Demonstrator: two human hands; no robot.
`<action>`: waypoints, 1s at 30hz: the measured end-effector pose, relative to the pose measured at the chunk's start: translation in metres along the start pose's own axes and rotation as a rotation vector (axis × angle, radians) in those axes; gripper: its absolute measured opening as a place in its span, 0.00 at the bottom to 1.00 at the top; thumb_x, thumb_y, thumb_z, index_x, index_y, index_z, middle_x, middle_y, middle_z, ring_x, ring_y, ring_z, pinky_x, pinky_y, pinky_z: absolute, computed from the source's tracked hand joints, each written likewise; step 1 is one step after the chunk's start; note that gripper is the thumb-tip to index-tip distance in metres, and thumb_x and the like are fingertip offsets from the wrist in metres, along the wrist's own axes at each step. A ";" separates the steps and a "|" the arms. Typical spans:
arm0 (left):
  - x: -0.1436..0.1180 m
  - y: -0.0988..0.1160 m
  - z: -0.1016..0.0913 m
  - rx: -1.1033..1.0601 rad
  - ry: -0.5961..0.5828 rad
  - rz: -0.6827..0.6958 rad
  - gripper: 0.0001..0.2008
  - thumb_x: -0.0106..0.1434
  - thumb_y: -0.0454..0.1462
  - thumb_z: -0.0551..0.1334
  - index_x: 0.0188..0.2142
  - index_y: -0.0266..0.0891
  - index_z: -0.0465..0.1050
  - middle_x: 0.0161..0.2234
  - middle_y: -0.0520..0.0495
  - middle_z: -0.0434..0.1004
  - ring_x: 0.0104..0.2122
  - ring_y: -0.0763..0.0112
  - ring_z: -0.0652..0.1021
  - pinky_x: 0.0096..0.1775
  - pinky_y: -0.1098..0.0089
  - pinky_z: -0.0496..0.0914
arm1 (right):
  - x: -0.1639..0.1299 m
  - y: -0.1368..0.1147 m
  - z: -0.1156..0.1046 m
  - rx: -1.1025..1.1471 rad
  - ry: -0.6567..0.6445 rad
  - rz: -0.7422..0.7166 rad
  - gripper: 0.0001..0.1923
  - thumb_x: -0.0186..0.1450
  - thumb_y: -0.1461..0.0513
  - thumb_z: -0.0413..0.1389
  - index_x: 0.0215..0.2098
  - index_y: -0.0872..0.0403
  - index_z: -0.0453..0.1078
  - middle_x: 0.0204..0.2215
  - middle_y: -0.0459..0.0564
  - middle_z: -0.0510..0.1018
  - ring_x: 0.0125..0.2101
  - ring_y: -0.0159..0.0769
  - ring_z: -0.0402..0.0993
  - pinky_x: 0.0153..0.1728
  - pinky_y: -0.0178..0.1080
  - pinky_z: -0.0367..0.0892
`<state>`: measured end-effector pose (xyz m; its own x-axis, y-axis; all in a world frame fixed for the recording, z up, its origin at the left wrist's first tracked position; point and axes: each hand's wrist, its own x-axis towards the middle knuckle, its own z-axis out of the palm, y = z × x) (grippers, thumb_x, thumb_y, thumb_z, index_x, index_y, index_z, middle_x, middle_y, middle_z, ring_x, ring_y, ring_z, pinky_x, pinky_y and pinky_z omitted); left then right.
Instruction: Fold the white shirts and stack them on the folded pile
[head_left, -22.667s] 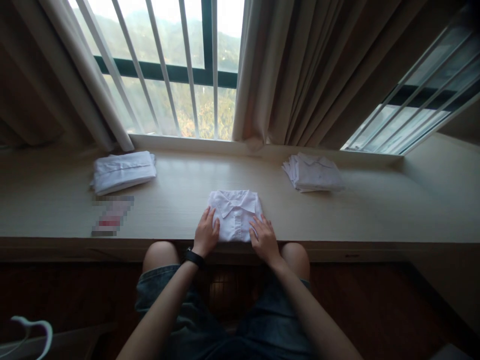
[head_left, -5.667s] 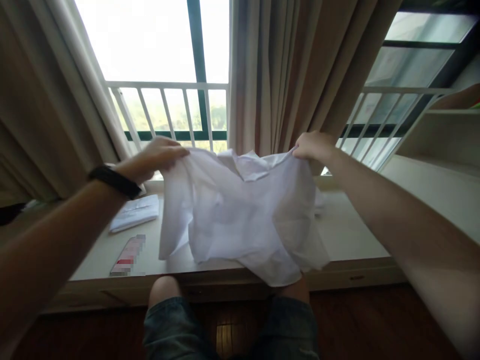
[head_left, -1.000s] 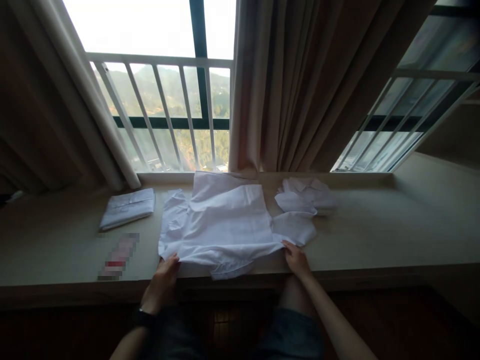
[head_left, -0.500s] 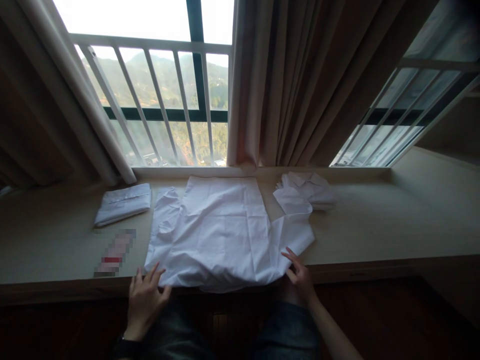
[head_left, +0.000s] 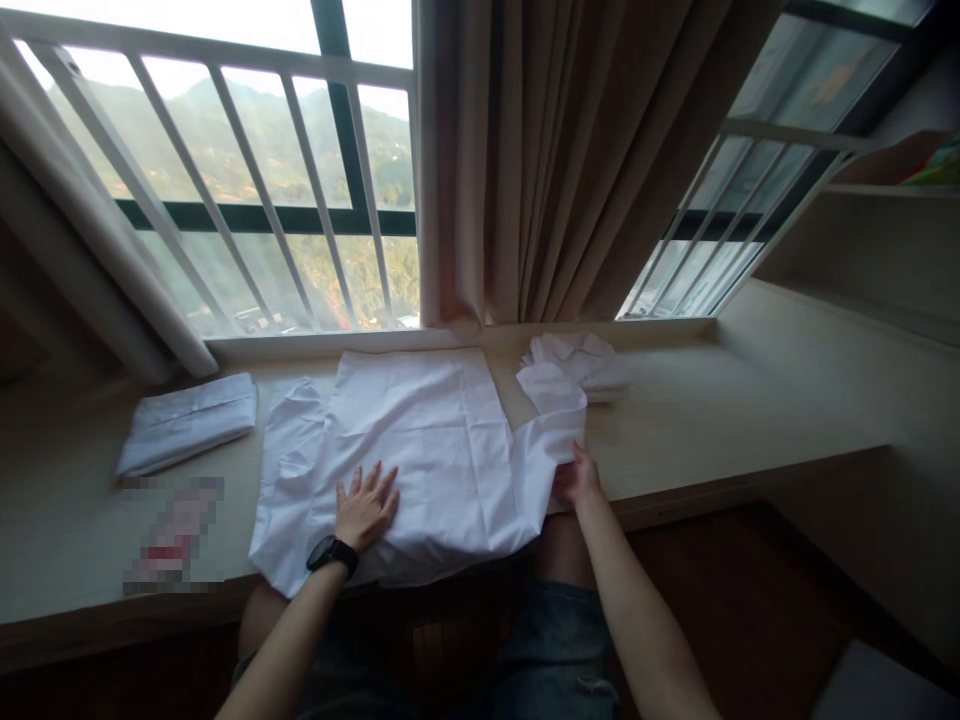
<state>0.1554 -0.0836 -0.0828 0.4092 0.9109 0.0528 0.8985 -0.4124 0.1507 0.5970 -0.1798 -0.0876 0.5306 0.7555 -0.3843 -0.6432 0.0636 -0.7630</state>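
A white shirt [head_left: 427, 450] lies spread on the wooden ledge, its lower edge hanging over the front. My left hand [head_left: 367, 508], with a black watch at the wrist, rests flat on the cloth left of the middle, fingers spread. At the right side my right hand [head_left: 577, 475] is closed on the edge of the shirt's sleeve, lifting it a little; some of its fingers are hidden under the fabric. The other sleeve [head_left: 296, 425] lies wrinkled along the left side.
On the left of the ledge [head_left: 675, 420] are a folded white garment [head_left: 191, 420] and a pixelated flat item [head_left: 174, 535]. Another white folded pile [head_left: 581, 365] sits at the back right. Behind are curtains [head_left: 517, 170] and a barred window; shelves [head_left: 885, 240] stand at right.
My left hand has moved from the shirt's lower left corner onto its front. My right hand has moved up and grasped the right sleeve's edge. The view has shifted rightward.
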 end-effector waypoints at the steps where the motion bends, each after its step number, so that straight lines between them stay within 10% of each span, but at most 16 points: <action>1: 0.000 -0.002 0.004 0.001 -0.024 -0.004 0.29 0.71 0.49 0.49 0.70 0.52 0.58 0.72 0.46 0.50 0.71 0.40 0.49 0.64 0.33 0.44 | 0.007 -0.002 0.005 0.010 -0.006 0.024 0.11 0.62 0.55 0.58 0.34 0.56 0.73 0.28 0.54 0.81 0.28 0.43 0.78 0.28 0.45 0.77; 7: 0.002 -0.015 0.001 -0.013 -0.145 0.011 0.35 0.68 0.58 0.51 0.71 0.55 0.52 0.73 0.49 0.44 0.71 0.40 0.46 0.64 0.35 0.43 | 0.028 -0.025 0.008 0.129 0.199 -0.077 0.09 0.66 0.58 0.53 0.38 0.53 0.73 0.33 0.47 0.83 0.36 0.34 0.80 0.43 0.37 0.76; 12: 0.007 -0.021 -0.011 -0.009 -0.239 0.053 0.40 0.63 0.62 0.54 0.71 0.58 0.52 0.73 0.49 0.44 0.71 0.39 0.46 0.64 0.36 0.45 | -0.001 -0.029 -0.033 0.348 0.047 -0.313 0.22 0.66 0.46 0.52 0.46 0.51 0.74 0.44 0.50 0.82 0.48 0.40 0.78 0.52 0.42 0.73; 19: 0.000 -0.022 0.000 0.008 -0.153 0.061 0.39 0.65 0.63 0.51 0.71 0.56 0.52 0.74 0.50 0.42 0.72 0.43 0.44 0.66 0.39 0.39 | 0.015 -0.028 -0.043 0.313 0.060 -0.117 0.27 0.66 0.44 0.50 0.45 0.58 0.74 0.38 0.55 0.83 0.39 0.45 0.81 0.46 0.48 0.77; 26: 0.003 -0.028 0.006 0.012 -0.165 0.068 0.42 0.63 0.65 0.52 0.71 0.56 0.50 0.74 0.51 0.40 0.72 0.42 0.42 0.65 0.37 0.38 | -0.012 -0.038 -0.066 0.446 0.136 -0.398 0.23 0.65 0.45 0.53 0.46 0.53 0.74 0.38 0.49 0.83 0.43 0.42 0.80 0.51 0.48 0.74; 30: 0.004 -0.028 0.006 0.010 -0.162 0.058 0.41 0.63 0.65 0.51 0.71 0.58 0.51 0.74 0.53 0.41 0.72 0.42 0.42 0.65 0.37 0.40 | -0.037 -0.017 -0.071 0.319 -0.045 -0.207 0.36 0.62 0.37 0.51 0.48 0.58 0.74 0.43 0.59 0.81 0.49 0.53 0.78 0.51 0.59 0.72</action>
<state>0.1326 -0.0684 -0.0927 0.4804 0.8715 -0.0988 0.8736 -0.4654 0.1426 0.6279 -0.2551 -0.0974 0.6470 0.7328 -0.2109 -0.6683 0.4117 -0.6196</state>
